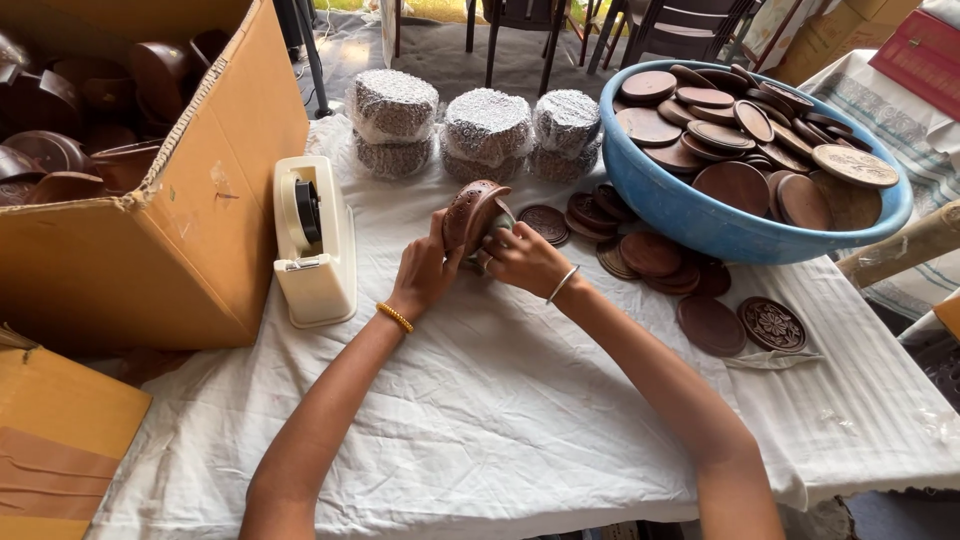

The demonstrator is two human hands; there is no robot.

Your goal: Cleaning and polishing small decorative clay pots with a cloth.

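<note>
Hands [425,270] [522,258] together around tilted brown carved bowl [470,212].

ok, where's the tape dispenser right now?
In the head view, the cream tape dispenser stands on the white cloth, left of the left hand, right beside the open cardboard box.

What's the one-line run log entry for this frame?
left hand: holds brown carved piece | right hand: on same piece | tape dispenser: left of hands | blue basin: full of brown discs
</note>
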